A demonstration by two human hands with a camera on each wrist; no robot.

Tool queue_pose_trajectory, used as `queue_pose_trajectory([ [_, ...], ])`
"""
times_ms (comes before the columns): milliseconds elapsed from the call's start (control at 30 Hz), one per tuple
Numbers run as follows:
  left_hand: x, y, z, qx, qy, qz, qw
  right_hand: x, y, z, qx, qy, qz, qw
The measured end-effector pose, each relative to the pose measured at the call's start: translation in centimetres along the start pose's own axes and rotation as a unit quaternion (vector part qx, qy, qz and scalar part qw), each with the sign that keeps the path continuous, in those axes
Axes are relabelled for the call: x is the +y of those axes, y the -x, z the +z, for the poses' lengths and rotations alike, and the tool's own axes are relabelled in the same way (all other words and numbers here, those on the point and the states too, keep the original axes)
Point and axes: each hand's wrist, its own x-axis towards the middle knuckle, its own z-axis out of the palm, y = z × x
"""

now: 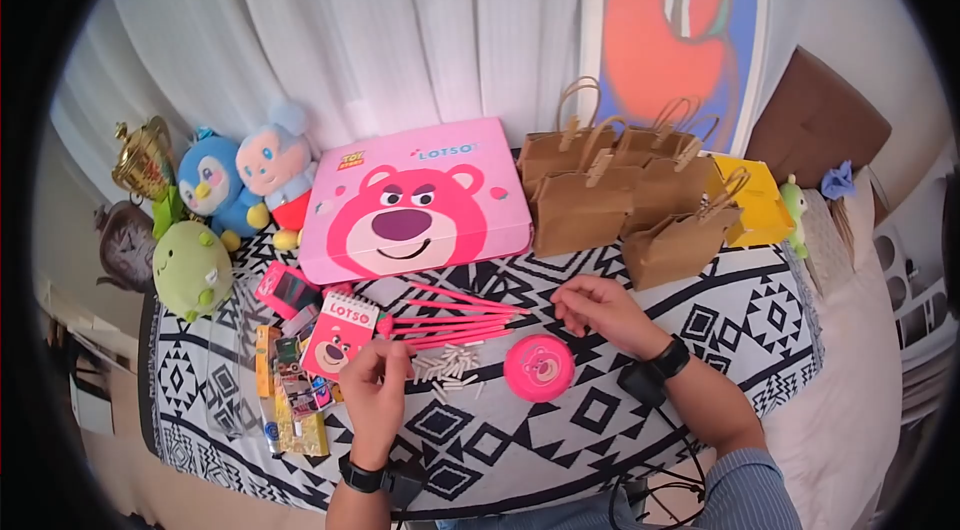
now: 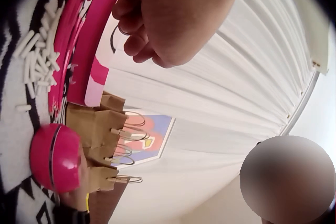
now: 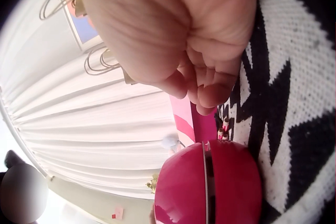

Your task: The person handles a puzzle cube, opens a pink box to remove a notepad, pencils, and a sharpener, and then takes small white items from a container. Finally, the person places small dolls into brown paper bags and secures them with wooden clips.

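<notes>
My left hand (image 1: pixel 375 385) hovers at the near edge of a small spiral notepad (image 1: pixel 340 333) marked LOTSO, its fingers loosely curled and no object showing in them. To the right, my right hand (image 1: pixel 610 315) hangs over the cloth with fingers gently bent and nothing held. Between the hands sits a round pink case (image 1: pixel 540 368) with a bear face on top; in the right wrist view a dark gap runs between the halves of this case (image 3: pixel 181 182). A pile of short white sticks (image 1: pixel 447 365) lies beside several pink pencils (image 1: pixel 455 307).
A large pink Lotso box (image 1: pixel 415 200) stands behind the pencils. Brown paper bags (image 1: pixel 585 210) and a yellow box (image 1: pixel 760 200) are at the back right. Plush toys (image 1: pixel 193 270) line the left, near small packaged items (image 1: pixel 295 390). A patterned cloth (image 1: pixel 610 420) covers the table.
</notes>
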Motion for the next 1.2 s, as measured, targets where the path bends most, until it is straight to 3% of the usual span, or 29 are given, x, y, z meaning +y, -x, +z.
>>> queue_pose_trajectory([
  [100, -0.6, 0.3, 0.8, -0.068, -0.029, 0.011, 0.997, -0.1, 0.1, 0.0, 0.0, 0.038, -0.014, 0.999],
  [367, -2.0, -0.3, 1.0, -0.07, -0.005, -0.061, 0.996, 0.4, -0.2, -0.3, -0.021, 0.034, -0.017, 0.999],
  [533, -1.9, 0.2, 1.6, -0.077, -0.019, -0.002, 0.997, 0.5, -0.3, -0.3, -0.027, 0.027, -0.019, 0.999],
  [767, -3.2, 0.5, 1.8, -0.105, -0.135, 0.025, 0.985, 0.5, -0.5, -0.2, -0.013, 0.02, -0.011, 1.0],
  [933, -3.1, 0.4, 2.1, -0.089, -0.123, 0.035, 0.988, 0.3, -0.8, -0.3, -0.023, 0.013, 0.001, 1.0],
  [1033, -2.8, 0.0, 2.0, -0.099, -0.081, 0.014, 0.992, 0.5, -0.9, -0.7, -0.03, -0.049, 0.006, 0.998],
  [1100, -2.0, -0.8, 1.6, -0.082, 0.089, -0.063, 0.991, 0.5, -1.1, -0.8, -0.032, -0.048, 0.003, 0.998],
  [1133, -1.4, -1.0, 1.6, -0.081, 0.085, -0.06, 0.991, 0.7, -1.0, -0.7, -0.029, -0.05, 0.005, 0.998],
  [1200, 0.1, -2.1, 1.9, -0.058, 0.27, -0.131, 0.952, 0.7, -1.3, -0.9, -0.032, -0.052, -0.002, 0.998],
])
